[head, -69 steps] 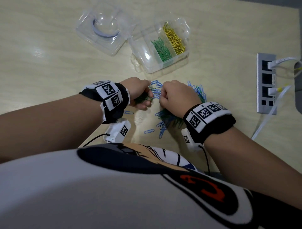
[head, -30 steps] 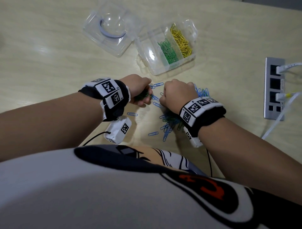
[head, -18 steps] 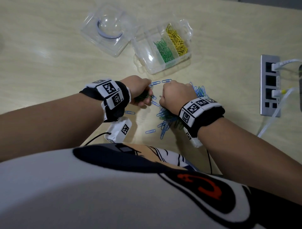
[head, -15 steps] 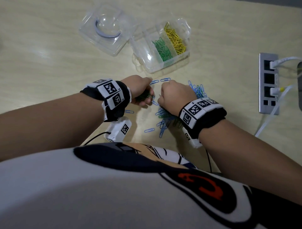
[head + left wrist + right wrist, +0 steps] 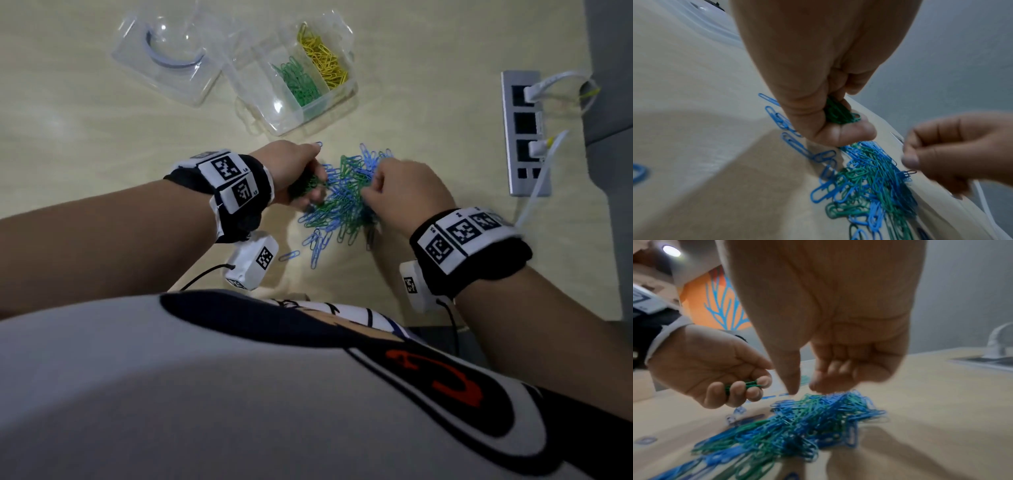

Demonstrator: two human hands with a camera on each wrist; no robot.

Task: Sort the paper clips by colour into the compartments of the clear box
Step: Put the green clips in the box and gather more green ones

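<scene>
A loose heap of blue and green wire paper clips (image 5: 342, 202) lies on the pale wood-grain desk (image 5: 85, 130), near the person's body, with a few blue clips strayed out toward its near left edge. The left hand (image 5: 294, 171) sits just left of the heap, its fingers (image 5: 735, 389) curled round a small bundle of dark green paper clips (image 5: 838, 113) pressed into the palm, with the thumb over the top. The right hand (image 5: 404, 195) hovers at the heap's right side with thumb and forefinger lowered to the top of the clips; the remaining fingers are curled inward. That hand is motion-blurred, and whether the fingertips actually pinch a clip cannot be told.

Farther away on the desk stands the clear plastic box with compartments (image 5: 291, 116). Its right compartment holds yellow paper clips (image 5: 323, 56), the middle one holds green paper clips (image 5: 298, 82), and the left compartment shows no clips. Just left of the box, touching it, lies its clear plastic lid (image 5: 164, 54), opened flat, with a curved bluish strip visible through it.

At the desk's right side a grey metal socket strip (image 5: 524, 137) is set into the surface, with white cables (image 5: 548, 85) plugged in. Both wrists carry black bands with black-and-white square markers (image 5: 462, 236).
</scene>
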